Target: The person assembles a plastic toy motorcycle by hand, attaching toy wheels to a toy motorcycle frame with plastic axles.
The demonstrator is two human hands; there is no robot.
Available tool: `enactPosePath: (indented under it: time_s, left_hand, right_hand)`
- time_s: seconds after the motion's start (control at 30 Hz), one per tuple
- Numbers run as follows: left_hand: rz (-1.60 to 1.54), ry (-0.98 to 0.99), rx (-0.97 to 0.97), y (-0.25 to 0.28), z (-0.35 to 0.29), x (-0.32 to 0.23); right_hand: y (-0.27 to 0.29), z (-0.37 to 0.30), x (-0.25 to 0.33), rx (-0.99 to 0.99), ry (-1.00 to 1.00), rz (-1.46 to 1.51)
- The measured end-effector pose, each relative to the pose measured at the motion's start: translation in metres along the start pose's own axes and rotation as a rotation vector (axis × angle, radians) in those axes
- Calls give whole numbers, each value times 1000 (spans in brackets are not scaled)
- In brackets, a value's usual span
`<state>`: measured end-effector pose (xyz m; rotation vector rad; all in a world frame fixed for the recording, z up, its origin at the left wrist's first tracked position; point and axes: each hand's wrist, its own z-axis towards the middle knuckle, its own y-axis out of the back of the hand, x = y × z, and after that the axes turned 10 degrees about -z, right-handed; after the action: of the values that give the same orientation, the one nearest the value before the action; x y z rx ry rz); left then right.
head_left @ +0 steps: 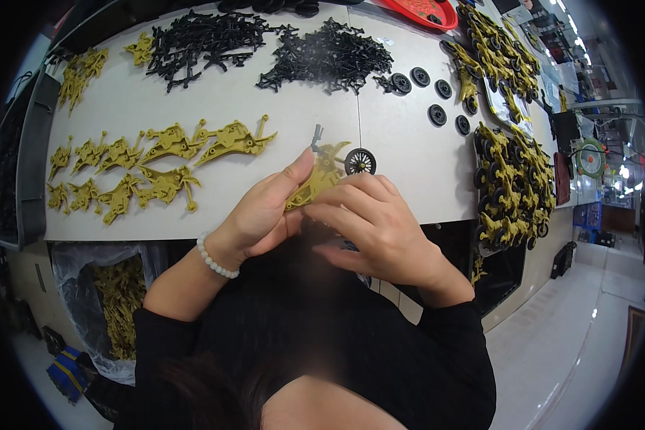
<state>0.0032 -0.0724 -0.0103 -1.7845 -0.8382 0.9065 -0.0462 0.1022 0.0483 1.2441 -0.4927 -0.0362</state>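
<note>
My left hand grips a yellow plastic toy motorcycle body just past the table's front edge. The thumb presses on its upper left side, near a grey handlebar piece that sticks up. A black spoked wheel shows at the body's far right end. Curled in from the right, my right hand has its fingers closed against the body's near end. Beneath those fingers a dark piece peeks out, too hidden to name.
Yellow body halves lie in two rows at left. Heaps of black frame parts and loose wheels lie farther back. Wheeled yellow motorcycles crowd the right edge. A plastic-lined bin stands below left; a red tray is at the back.
</note>
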Motion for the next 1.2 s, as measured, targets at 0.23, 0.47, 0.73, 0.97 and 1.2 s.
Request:
enactPosePath:
  time_s: [0.23,0.47,0.73,0.97,1.2]
  left_hand:
    - [56,-34,-74,-2,2,0]
    - [96,-36,-45,13,-9,-3]
    - [60,-41,-55,21,-60,0]
    - [5,-135,-49,32,-77,2]
    - [31,-93,29,31,-58,-7]
  right_hand:
    - [-9,2,1,10,-1,-15]
    - [-5,6,-10,-60,-44,63]
    - [-43,73,-69,-212,61,78]
    - [-61,103,-75,-181,208,79]
    - [6,45,-64,181,-380,1063]
